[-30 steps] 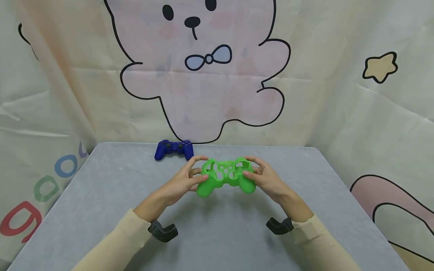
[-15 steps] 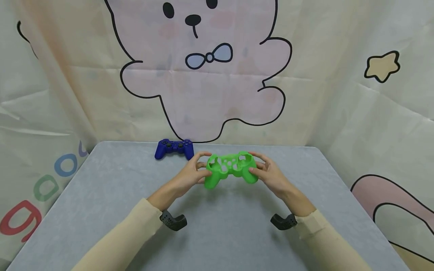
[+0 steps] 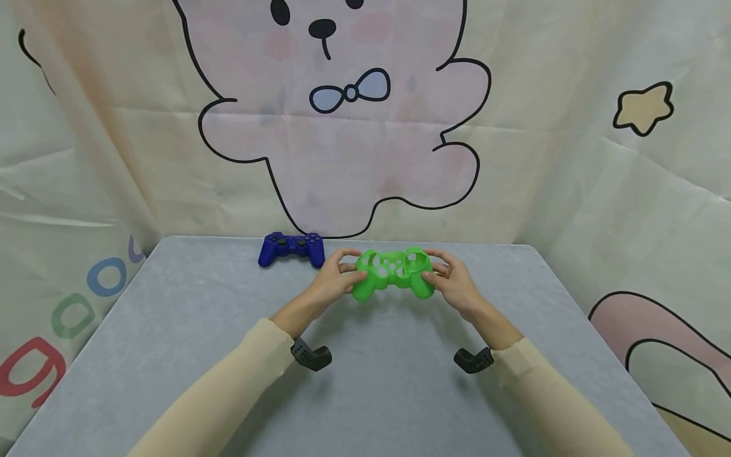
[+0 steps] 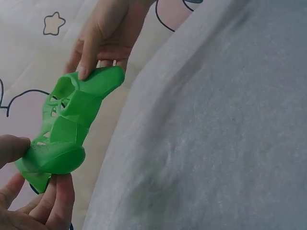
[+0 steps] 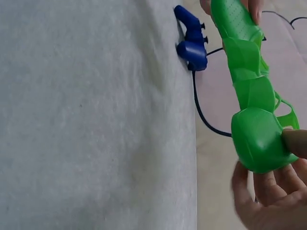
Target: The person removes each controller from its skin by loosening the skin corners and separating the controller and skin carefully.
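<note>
A bright green silicone game controller cover is held up over the table, with cut-out holes showing through it. My left hand pinches its left end between thumb and fingers. The right hand grips the opposite end the same way, thumb on the near face. In the left wrist view the green cover hangs between both hands, its hollow inside partly visible. Seen from the right wrist, the cover has a rounded grip above the fingers. Behind my left hand lies a blue game controller.
The blue controller rests near the back edge of the grey cloth-covered table. A printed curtain with a bear drawing hangs right behind that edge. Dark wrist cameras sit on both sleeves.
Both hands have carried the green cover farther back over the table and slightly to the right, tilting it on the way. The blue controller stays where it lay.
</note>
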Motion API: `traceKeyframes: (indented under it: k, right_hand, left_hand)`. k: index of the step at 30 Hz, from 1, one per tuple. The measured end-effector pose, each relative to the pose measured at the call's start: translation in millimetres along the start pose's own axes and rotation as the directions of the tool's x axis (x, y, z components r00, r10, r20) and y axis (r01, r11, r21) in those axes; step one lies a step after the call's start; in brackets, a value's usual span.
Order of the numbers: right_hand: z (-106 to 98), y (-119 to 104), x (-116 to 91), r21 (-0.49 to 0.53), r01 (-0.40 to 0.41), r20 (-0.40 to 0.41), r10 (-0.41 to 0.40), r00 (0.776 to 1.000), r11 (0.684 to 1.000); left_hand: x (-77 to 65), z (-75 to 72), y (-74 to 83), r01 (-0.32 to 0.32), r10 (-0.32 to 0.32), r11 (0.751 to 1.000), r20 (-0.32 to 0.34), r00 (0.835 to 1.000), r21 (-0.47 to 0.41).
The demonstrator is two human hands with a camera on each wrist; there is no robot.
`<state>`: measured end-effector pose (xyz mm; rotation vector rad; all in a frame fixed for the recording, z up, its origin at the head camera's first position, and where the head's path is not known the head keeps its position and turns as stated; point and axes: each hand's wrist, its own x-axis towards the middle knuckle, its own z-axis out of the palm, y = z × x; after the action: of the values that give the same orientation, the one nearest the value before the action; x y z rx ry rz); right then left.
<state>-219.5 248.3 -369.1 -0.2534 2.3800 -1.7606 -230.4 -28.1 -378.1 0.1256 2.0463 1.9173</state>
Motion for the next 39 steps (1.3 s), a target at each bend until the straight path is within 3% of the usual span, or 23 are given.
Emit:
traceKeyframes:
  k: [9,19,30,39]
  right_hand:
    - [-6,9,17,-0.019,-0.078,-0.015,0.078,0.997,0.997]
    - [-10,17,41,0.071,-0.120,0.011,0.120,0.993,0.990]
    - [-15,26,53,0.082,-0.166,0.034,0.164,0.986,0.983]
    - [-21,33,56,0.076,-0.205,-0.007,0.206,0.979,0.976]
  left_hand:
    - [19.0,6.4,-3.8,-0.001,0.004,0.999,-0.084,0.996,0.040]
    - [40.6,3.9,-6.2,0.029,-0.026,0.999,-0.130,0.991,0.023]
    - [57.5,5.6,-9.5,0.045,-0.045,0.999,-0.120,0.992,0.001]
    - [68.8,18.2,-18.5,0.067,-0.073,0.997,-0.133,0.988,-0.044]
